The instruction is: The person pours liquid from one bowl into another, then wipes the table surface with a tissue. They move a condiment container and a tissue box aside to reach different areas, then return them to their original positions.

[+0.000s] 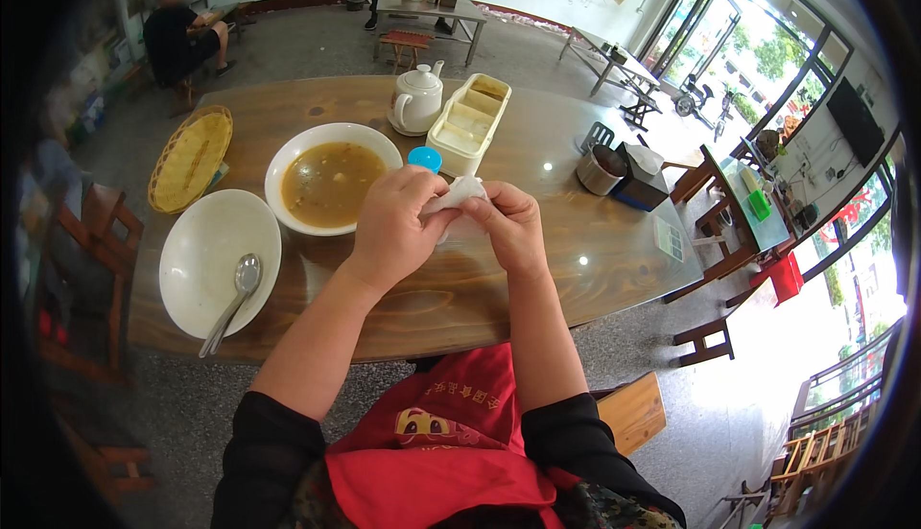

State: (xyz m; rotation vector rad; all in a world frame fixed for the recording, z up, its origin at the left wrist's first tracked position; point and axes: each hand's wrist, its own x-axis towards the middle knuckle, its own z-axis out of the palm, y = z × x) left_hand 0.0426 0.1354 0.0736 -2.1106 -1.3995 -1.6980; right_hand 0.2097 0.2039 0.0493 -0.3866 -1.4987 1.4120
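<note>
Both of my hands meet over the wooden table (pixel 561 220), pinching a white tissue (pixel 468 191) between them. The tissue is crumpled, and its lower part hangs behind the fingers. My left hand (pixel 399 220) grips its left side; my right hand (pixel 514 223) has the right side between thumb and fingers. Just beyond my left hand is a blue round cap (pixel 424 159), its lower part hidden. A white bowl of brown soup (pixel 334 184) sits left of the hands. Nearer the table's left edge, an emptied white bowl (pixel 209 263) holds metal spoons (pixel 245 277).
A white teapot (pixel 419 101) and a cream compartment box (pixel 471 122) stand beyond my hands. A yellow woven basket (pixel 191 158) lies at left. On the right are a metal pot (pixel 601 169) and a black tissue box (pixel 640 180). Two people sit at other tables.
</note>
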